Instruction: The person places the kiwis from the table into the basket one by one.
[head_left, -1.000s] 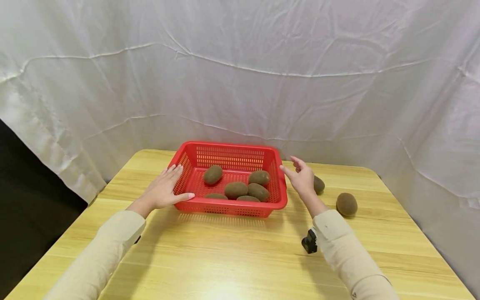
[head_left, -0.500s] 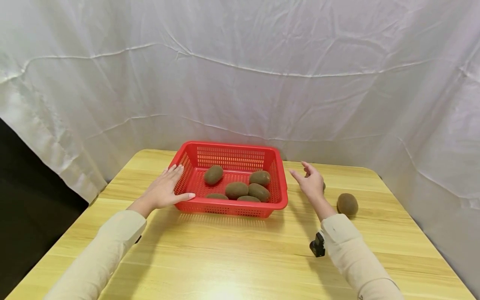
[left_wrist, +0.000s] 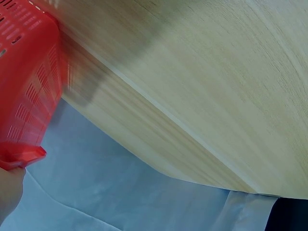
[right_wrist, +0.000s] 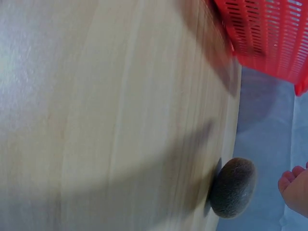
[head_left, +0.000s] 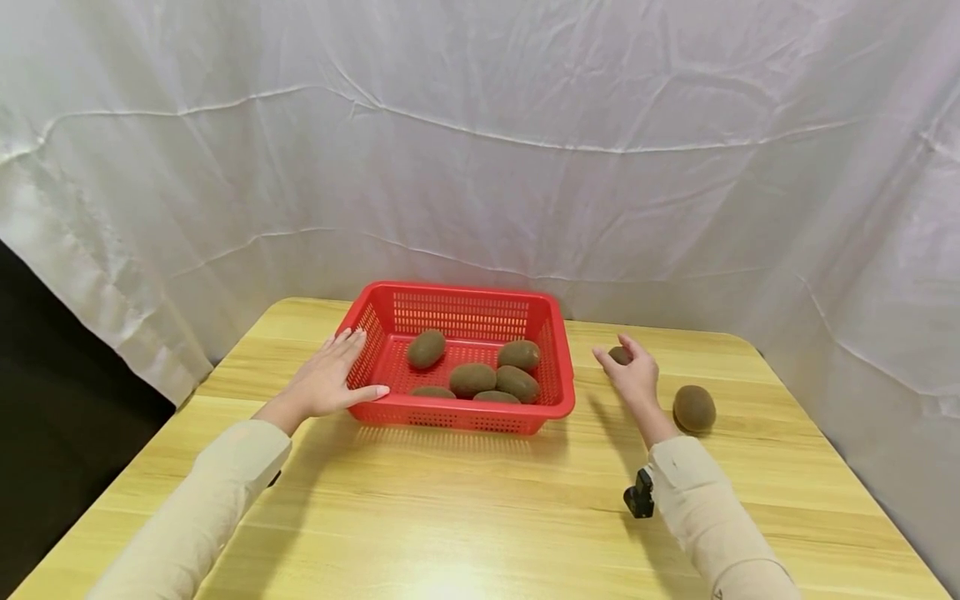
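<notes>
My left hand (head_left: 324, 379) rests on the left rim of a red plastic basket (head_left: 465, 412), fingers extended along it and thumb over the front edge. Also in the left wrist view, a bit of that hand (left_wrist: 10, 190) touches the basket's rim (left_wrist: 21, 153). Inside the basket lie several brown kiwis, one kiwi (head_left: 427, 350) apart from the rest. To the basket's right, my right hand (head_left: 635, 377) hovers with thumb and fingers spread over a kiwi (head_left: 619, 355), which it partly hides. In the right wrist view a gap separates the hand (right_wrist: 297, 190) from the kiwi (right_wrist: 234, 187).
Another kiwi (head_left: 694, 408) sits on the wooden table (head_left: 450, 508), right of my right forearm. A white cloth (head_left: 480, 167) hangs behind the table and along its sides. A small black camera (head_left: 639, 495) is worn at my right wrist.
My right hand has moved right, away from the basket's right rim, to over the far kiwi on the table. The left hand and the basket stay where they were.
</notes>
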`<action>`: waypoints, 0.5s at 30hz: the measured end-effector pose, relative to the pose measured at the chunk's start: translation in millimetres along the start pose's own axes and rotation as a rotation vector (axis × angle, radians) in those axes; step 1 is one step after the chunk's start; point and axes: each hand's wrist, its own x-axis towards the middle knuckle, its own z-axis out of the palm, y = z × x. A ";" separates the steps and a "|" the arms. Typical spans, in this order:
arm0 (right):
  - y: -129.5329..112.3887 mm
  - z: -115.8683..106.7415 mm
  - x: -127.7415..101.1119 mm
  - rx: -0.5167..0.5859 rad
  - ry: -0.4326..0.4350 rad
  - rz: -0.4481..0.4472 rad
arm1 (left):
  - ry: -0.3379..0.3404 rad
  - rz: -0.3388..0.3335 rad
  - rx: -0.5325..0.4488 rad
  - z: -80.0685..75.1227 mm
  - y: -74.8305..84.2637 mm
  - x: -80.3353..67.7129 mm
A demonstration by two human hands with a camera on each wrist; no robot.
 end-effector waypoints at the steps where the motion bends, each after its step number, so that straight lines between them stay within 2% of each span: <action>1: 1.2 0.2 0.0 0.001 0.003 -0.005 | -0.001 -0.001 0.002 -0.2 0.1 -0.1; 8: 13.1 -0.1 0.6 0.009 0.021 -0.073 | 0.006 0.001 0.000 -0.2 0.3 -0.4; 15: 22.0 -5.0 7.1 -0.024 0.021 0.025 | -0.003 -0.003 0.000 -0.2 -0.1 -0.5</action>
